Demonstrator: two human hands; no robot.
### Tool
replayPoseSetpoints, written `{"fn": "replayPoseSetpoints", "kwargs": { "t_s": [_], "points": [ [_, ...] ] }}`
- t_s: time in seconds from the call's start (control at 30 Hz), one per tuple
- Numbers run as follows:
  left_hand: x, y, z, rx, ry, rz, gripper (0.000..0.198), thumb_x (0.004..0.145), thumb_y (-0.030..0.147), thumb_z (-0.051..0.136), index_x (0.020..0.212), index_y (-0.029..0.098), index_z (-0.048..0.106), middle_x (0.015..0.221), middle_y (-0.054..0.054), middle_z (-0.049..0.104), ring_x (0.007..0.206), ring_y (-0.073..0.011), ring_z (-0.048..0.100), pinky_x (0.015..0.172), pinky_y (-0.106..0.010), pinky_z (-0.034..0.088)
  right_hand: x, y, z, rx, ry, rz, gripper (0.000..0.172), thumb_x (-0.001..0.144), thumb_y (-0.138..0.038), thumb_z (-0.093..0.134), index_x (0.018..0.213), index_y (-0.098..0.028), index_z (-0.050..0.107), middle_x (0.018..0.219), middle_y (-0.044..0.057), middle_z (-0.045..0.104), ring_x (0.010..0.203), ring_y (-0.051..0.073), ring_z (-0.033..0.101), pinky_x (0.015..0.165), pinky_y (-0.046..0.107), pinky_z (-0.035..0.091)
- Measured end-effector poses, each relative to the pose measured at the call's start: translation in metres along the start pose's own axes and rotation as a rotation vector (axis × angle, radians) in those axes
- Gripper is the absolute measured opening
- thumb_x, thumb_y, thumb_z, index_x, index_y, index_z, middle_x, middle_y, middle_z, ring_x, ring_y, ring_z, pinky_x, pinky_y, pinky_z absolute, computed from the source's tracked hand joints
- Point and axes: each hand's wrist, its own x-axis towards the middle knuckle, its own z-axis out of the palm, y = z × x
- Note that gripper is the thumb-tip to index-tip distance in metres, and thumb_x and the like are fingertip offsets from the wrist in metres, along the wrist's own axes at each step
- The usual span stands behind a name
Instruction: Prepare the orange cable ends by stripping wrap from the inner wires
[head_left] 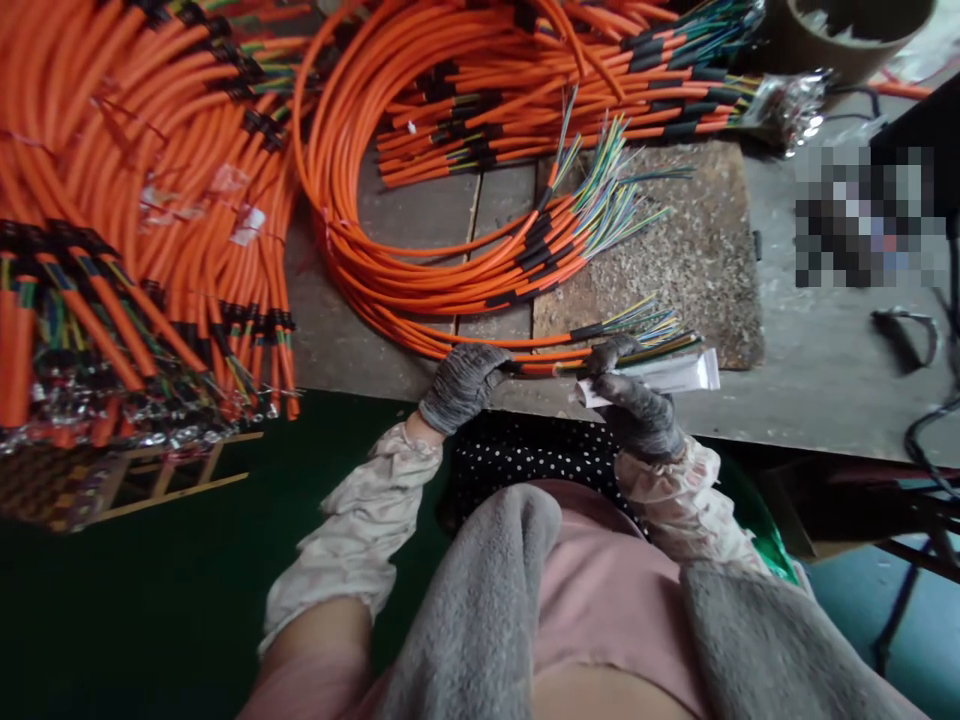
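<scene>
While both gloved arms reach over the table (825, 400), the left grip (461, 385) closes around an orange cable (536, 368) — the right grip (637, 415) pinches it against a white packet (667, 372).

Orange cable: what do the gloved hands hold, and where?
The grey-gloved left hand grips the orange sheathed cable near its end; the right hand holds a white plastic sachet there.

Gray knit gloves (461, 388), cream patterned oversleeves (356, 520), gray cardigan (472, 610), pink top (607, 590)
</scene>
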Motion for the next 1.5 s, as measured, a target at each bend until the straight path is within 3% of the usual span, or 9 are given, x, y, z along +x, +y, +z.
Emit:
{"fn": "replayPoseSetpoints", "kwargs": {
  "t_s": [0.3,0.47,0.6,0.73,0.93,1.03,1.23,1.37,1.5],
  "points": [
    [0.048,0.062,-0.002,-0.309,-0.003,0.187,0.020,0.101,0.025,0.062,0.113,0.017,0.076,0.109,-0.008,0.079,0.103,-0.0214,0.076,0.095,-0.037,0.063,0.027,0.004,-0.003,0.345,0.088,0.096,0.025,0.066,-0.031,0.081,0.083,-0.024,0.065,0.075,-0.003,0.062,0.060,0.013,0.055,0.050,0.024,0.044],
    [0.065,0.067,0.031,-0.249,0.101,0.094,0.022,0.101,0.025,0.064,0.117,0.016,0.075,0.113,-0.010,0.079,0.106,-0.0225,0.075,0.097,-0.036,0.061,0.032,0.008,-0.018,0.255,0.137,0.191,0.024,0.075,-0.038,0.076,0.093,-0.023,0.071,0.081,0.000,0.069,0.063,0.015,0.059,0.051,0.025,0.046],
    [0.083,0.061,0.063,-0.050,-0.002,0.004,0.022,0.100,0.023,0.064,0.115,0.013,0.076,0.111,-0.013,0.078,0.109,-0.0263,0.073,0.103,-0.042,0.058,0.033,0.012,-0.056,-0.062,0.434,-0.147,0.016,0.086,-0.036,0.068,0.094,-0.023,0.073,0.084,0.004,0.071,0.065,0.016,0.060,0.054,0.027,0.046],
    [0.121,0.055,0.062,0.198,-0.036,-0.063,0.032,0.100,0.026,0.061,0.126,0.012,0.073,0.126,-0.019,0.073,0.121,-0.0332,0.066,0.112,-0.050,0.050,0.024,0.018,-0.084,-0.334,0.551,-0.415,0.011,0.081,-0.027,0.079,0.088,-0.025,0.071,0.097,0.007,0.074,0.089,0.023,0.066,0.069,0.034,0.053],
    [0.181,0.063,0.032,0.328,-0.067,-0.196,0.036,0.090,0.019,0.063,0.124,0.009,0.069,0.126,-0.022,0.070,0.120,-0.0363,0.064,0.105,-0.048,0.048,0.008,0.032,-0.069,0.092,0.453,-0.067,0.018,0.091,-0.040,0.072,0.092,-0.022,0.074,0.078,0.000,0.066,0.063,0.014,0.055,0.054,0.024,0.043],
    [0.162,0.081,0.010,0.097,0.009,-0.060,0.026,0.094,0.021,0.058,0.116,0.013,0.068,0.104,-0.012,0.074,0.094,-0.0245,0.070,0.090,-0.036,0.055,0.012,0.032,-0.060,0.007,0.295,-0.093,0.026,0.087,-0.045,0.078,0.080,-0.021,0.076,0.086,0.002,0.071,0.081,0.018,0.065,0.075,0.031,0.055],
    [0.097,0.109,-0.017,-0.216,0.260,0.197,0.030,0.106,0.042,0.052,0.104,0.018,0.070,0.090,-0.006,0.076,0.085,-0.0181,0.073,0.085,-0.030,0.059,0.042,0.009,-0.027,-0.207,0.192,-0.277,0.030,0.097,-0.047,0.070,0.115,-0.025,0.078,0.102,0.004,0.077,0.093,0.021,0.071,0.089,0.037,0.055],
    [0.076,0.109,-0.003,-0.159,0.502,0.139,0.040,0.105,0.053,0.053,0.102,0.019,0.072,0.088,-0.008,0.076,0.083,-0.0216,0.074,0.081,-0.034,0.060,0.048,-0.008,0.003,-0.435,0.269,-0.545,0.023,0.097,-0.046,0.069,0.092,-0.024,0.073,0.089,0.005,0.074,0.085,0.022,0.067,0.085,0.041,0.053],
    [0.064,0.115,-0.013,-0.455,0.674,-0.132,0.033,0.107,0.049,0.050,0.103,0.020,0.064,0.080,-0.002,0.069,0.066,-0.0145,0.067,0.070,-0.029,0.058,0.037,-0.024,0.028,-0.612,0.256,-0.753,0.012,0.095,-0.034,0.075,0.087,-0.026,0.070,0.081,0.000,0.072,0.087,0.022,0.068,0.092,0.043,0.049]
  ]
}}
